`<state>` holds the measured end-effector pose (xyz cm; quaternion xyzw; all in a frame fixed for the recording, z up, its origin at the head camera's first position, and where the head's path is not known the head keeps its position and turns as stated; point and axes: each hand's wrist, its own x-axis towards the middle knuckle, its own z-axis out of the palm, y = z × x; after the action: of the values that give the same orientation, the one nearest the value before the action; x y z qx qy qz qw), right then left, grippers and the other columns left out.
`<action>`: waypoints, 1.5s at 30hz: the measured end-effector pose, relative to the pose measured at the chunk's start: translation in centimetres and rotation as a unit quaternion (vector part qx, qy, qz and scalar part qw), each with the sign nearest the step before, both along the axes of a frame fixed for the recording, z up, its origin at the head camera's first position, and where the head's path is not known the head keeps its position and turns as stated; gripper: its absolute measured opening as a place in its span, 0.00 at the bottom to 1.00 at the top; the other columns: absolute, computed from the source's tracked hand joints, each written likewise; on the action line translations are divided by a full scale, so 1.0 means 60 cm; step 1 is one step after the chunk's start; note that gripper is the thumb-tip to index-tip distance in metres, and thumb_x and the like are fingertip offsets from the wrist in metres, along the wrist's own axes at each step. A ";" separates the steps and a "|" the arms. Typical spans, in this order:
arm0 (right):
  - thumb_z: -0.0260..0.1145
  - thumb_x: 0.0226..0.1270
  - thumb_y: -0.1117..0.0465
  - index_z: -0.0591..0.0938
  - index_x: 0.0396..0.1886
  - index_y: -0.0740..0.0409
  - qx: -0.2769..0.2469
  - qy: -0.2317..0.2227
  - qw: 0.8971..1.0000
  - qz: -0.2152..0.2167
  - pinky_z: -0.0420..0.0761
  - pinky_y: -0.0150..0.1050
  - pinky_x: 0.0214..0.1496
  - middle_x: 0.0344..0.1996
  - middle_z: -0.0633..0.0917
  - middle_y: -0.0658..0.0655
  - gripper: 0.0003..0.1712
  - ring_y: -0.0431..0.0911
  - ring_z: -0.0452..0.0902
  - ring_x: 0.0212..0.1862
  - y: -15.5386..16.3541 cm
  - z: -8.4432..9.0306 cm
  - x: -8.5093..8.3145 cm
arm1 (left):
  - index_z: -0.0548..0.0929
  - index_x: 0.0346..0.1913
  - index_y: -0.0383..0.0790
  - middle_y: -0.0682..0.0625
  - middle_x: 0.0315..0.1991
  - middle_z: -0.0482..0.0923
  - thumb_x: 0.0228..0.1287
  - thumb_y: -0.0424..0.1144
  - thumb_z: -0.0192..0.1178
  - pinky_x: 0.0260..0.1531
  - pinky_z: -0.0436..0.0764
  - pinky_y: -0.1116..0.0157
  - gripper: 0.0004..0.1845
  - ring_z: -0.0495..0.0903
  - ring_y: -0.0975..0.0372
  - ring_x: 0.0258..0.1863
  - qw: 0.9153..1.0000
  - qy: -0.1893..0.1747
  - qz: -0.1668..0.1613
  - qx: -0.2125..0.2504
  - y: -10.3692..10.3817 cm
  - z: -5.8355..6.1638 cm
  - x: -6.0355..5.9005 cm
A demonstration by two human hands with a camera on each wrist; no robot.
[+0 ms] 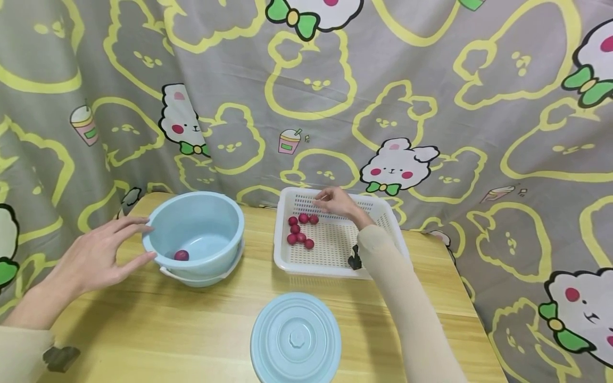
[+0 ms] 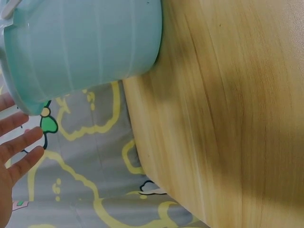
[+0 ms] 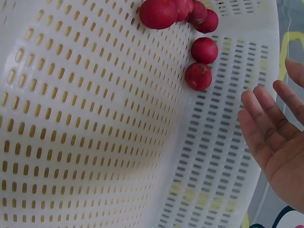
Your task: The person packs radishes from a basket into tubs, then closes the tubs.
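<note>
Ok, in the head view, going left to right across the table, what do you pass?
Left hand → blue bowl with one red fruit inside → blue lid → white slotted basket holding a cluster of red fruits, with the right hand over it.

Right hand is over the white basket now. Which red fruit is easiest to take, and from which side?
Probably the rightmost red fruit of the upper row, nearest the right hand. Pinch its round sides from above: the white basket has raised walls, and neighbours touch its left side.
</note>
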<state>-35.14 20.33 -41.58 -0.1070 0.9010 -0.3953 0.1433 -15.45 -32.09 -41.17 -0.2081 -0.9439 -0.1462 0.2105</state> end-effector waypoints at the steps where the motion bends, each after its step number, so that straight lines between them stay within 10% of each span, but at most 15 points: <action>1: 0.68 0.76 0.52 0.84 0.61 0.60 -0.001 -0.001 1.000 -0.004 0.83 0.62 0.63 0.51 0.86 0.64 0.21 0.68 0.83 0.56 0.001 -0.001 -0.001 | 0.87 0.56 0.42 0.42 0.64 0.82 0.51 0.52 0.78 0.40 0.84 0.36 0.30 0.83 0.41 0.57 1.000 -0.001 0.000 0.000 0.000 0.000 0.000; 20: 0.67 0.77 0.53 0.85 0.61 0.60 0.050 -0.030 0.998 -0.025 0.84 0.53 0.56 0.41 0.85 0.58 0.20 0.56 0.84 0.43 -0.005 -0.022 -0.014 | 0.87 0.55 0.42 0.43 0.63 0.82 0.50 0.52 0.79 0.38 0.85 0.37 0.30 0.84 0.42 0.55 1.000 0.007 -0.001 -0.001 -0.002 -0.002 0.000; 34: 0.64 0.80 0.52 0.81 0.68 0.59 0.045 -0.113 0.992 -0.023 0.82 0.56 0.68 0.57 0.86 0.65 0.24 0.61 0.84 0.54 -0.002 -0.046 -0.008 | 0.88 0.54 0.41 0.42 0.62 0.83 0.48 0.52 0.80 0.40 0.84 0.36 0.30 0.84 0.42 0.55 1.000 0.018 -0.007 0.004 -0.003 -0.006 -0.001; 45: 0.67 0.77 0.52 0.83 0.65 0.58 0.051 -0.124 0.991 -0.013 0.85 0.54 0.62 0.46 0.88 0.63 0.24 0.52 0.83 0.40 -0.004 -0.057 -0.010 | 0.88 0.54 0.42 0.42 0.62 0.83 0.48 0.51 0.80 0.41 0.84 0.36 0.30 0.85 0.42 0.54 1.000 0.016 -0.009 0.005 -0.001 -0.005 -0.002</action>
<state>-35.73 20.07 -45.00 -0.0379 0.8965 -0.3611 0.2537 -15.57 -32.16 -41.48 -0.2174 -0.9378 -0.1497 0.2257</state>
